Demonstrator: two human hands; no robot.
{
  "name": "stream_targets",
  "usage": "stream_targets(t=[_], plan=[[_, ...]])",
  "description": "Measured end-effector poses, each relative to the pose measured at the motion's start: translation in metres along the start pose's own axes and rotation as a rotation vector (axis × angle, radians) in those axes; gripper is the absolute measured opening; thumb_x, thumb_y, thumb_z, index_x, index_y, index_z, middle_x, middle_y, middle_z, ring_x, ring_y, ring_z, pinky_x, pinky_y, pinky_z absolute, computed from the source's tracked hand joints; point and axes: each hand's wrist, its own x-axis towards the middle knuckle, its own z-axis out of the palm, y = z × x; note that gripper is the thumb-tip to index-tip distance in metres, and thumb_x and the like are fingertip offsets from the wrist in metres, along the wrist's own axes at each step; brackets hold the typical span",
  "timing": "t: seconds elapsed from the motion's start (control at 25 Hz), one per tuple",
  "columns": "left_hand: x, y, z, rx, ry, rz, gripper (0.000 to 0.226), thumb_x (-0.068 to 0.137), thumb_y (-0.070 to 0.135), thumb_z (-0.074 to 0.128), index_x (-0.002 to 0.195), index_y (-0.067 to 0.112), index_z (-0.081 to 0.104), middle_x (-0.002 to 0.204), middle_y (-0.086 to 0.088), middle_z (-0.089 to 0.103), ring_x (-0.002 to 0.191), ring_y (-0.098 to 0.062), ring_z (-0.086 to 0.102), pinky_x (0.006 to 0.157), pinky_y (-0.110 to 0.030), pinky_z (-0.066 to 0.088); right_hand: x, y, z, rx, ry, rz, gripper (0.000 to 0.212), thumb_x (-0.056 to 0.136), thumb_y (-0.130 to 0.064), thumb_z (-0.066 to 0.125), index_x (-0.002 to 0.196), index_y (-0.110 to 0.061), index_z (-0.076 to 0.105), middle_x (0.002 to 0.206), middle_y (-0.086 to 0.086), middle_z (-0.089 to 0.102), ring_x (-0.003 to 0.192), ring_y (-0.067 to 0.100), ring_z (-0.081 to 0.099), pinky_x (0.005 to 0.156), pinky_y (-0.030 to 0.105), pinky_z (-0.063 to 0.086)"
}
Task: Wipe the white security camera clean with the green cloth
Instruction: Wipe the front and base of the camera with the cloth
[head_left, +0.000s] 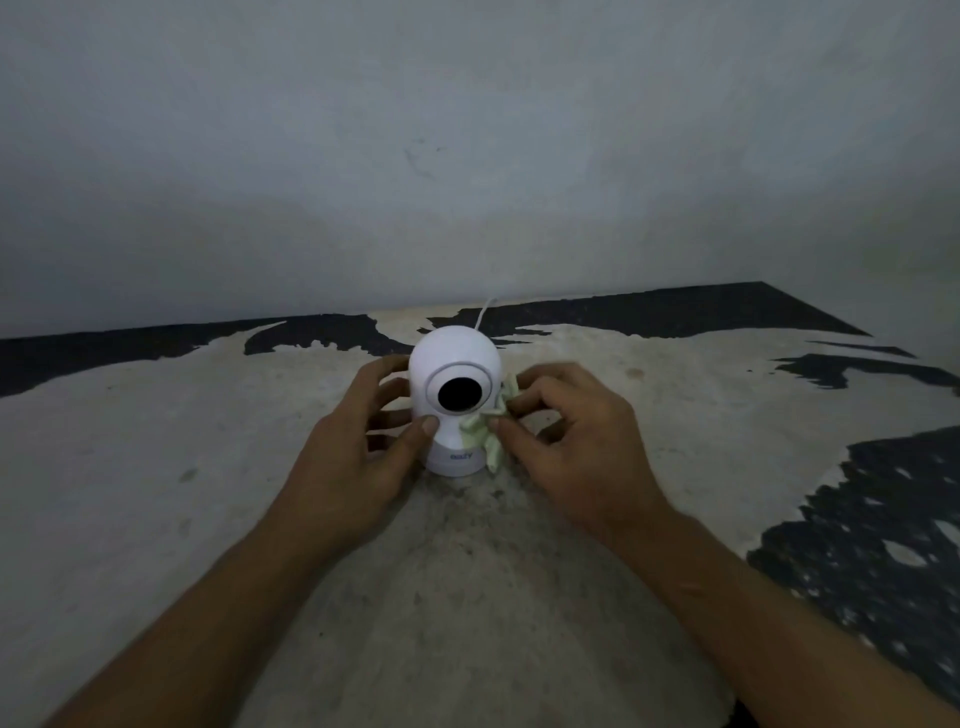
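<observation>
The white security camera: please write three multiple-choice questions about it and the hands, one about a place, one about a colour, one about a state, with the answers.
1. On which side of the white security camera is the green cloth?
A. the person's right
B. the person's left
C. on its top

2. What colour is the round lens face?
A. red
B. black
C. yellow

3. How does the camera stand?
A. lying on its side
B. lifted into the air
C. upright on the surface

Answers:
1. A: the right hand presses the bunched cloth against that side.
2. B: the disc shows black within a white ring.
3. C: its base rests on the worn surface, the left hand steadying the other side.
</observation>
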Motion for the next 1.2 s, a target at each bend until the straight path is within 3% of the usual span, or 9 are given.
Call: stream_targets(t=[0.12,0.2,0.28,0.36,0.56,0.76,0.96,1.2], plan=[[0.000,-0.001,0.001,-0.017,0.011,-0.002,0.046,0.084,0.035,0.060,0.120,0.049,0.035,0.114,0.029,0.049,0.100,0.004,0.055,0.074,-0.015,0.045,0.006,-0.007,-0.001,0.030,0.107,-0.051,0.015,0.081,-0.013,0.073,0.092,-0.006,0.067,0.095,0.005,0.066,0.082,0.009,0.063,0.065,0.013,0.053],[0.000,-0.002,0.002,-0.019,0.018,-0.008,0.046,0.084,0.034,0.060,0.121,0.047,0.036,0.117,0.025,0.050,0.100,0.000,0.056,0.078,-0.019,0.047,0.003,-0.008,-0.001,0.036,0.062,-0.012,0.019,0.082,-0.014,0.072,0.098,-0.009,0.064,0.092,0.003,0.065,0.080,0.009,0.063,0.065,0.015,0.053],[0.000,-0.002,0.002,-0.010,0.029,-0.002,0.046,0.084,0.034,0.060,0.120,0.048,0.036,0.119,0.022,0.050,0.103,-0.005,0.058,0.082,-0.023,0.048,-0.003,-0.006,0.001,-0.026,-0.049,0.018,0.016,0.081,-0.016,0.074,0.091,-0.010,0.063,0.085,0.003,0.063,0.073,0.013,0.061,0.063,0.025,0.055],[0.000,-0.002,0.002,0.012,0.035,0.007,0.046,0.084,0.034,0.061,0.120,0.048,0.035,0.119,0.021,0.049,0.105,-0.008,0.057,0.079,-0.018,0.046,-0.009,-0.005,0.004,-0.114,-0.108,-0.003,0.014,0.079,-0.016,0.074,0.082,-0.010,0.062,0.080,0.005,0.060,0.069,0.017,0.057,0.059,0.035,0.053],[-0.001,-0.002,0.003,0.057,0.040,0.022,0.048,0.085,0.031,0.060,0.123,0.044,0.035,0.116,0.022,0.048,0.101,-0.004,0.054,0.070,-0.006,0.037,-0.015,-0.017,0.013,-0.149,-0.209,-0.104,0.014,0.081,-0.021,0.072,0.080,-0.011,0.063,0.079,0.005,0.057,0.066,0.017,0.053,0.058,0.033,0.051],[-0.001,-0.002,0.002,0.029,0.033,0.022,0.046,0.085,0.034,0.058,0.121,0.047,0.033,0.117,0.023,0.049,0.105,-0.006,0.055,0.075,-0.010,0.041,-0.002,-0.001,-0.002,-0.163,-0.166,-0.003,0.016,0.078,-0.014,0.076,0.074,-0.009,0.061,0.075,0.003,0.056,0.064,0.017,0.053,0.059,0.035,0.052],[-0.003,0.000,-0.010,0.037,0.021,0.017,0.046,0.084,0.036,0.059,0.120,0.049,0.033,0.105,0.037,0.046,0.091,0.011,0.053,0.066,-0.005,0.042,0.003,-0.017,-0.001,0.100,0.066,-0.015,0.014,0.081,-0.009,0.072,0.094,-0.007,0.066,0.089,0.003,0.065,0.081,0.008,0.064,0.068,0.015,0.054],[-0.005,-0.002,-0.013,0.045,0.020,0.010,0.047,0.084,0.034,0.059,0.122,0.046,0.034,0.115,0.025,0.047,0.094,0.005,0.053,0.069,-0.005,0.038,0.001,-0.014,0.006,0.089,-0.040,0.085,0.018,0.082,-0.009,0.070,0.100,-0.009,0.066,0.094,0.001,0.065,0.084,0.006,0.063,0.073,0.010,0.052]])
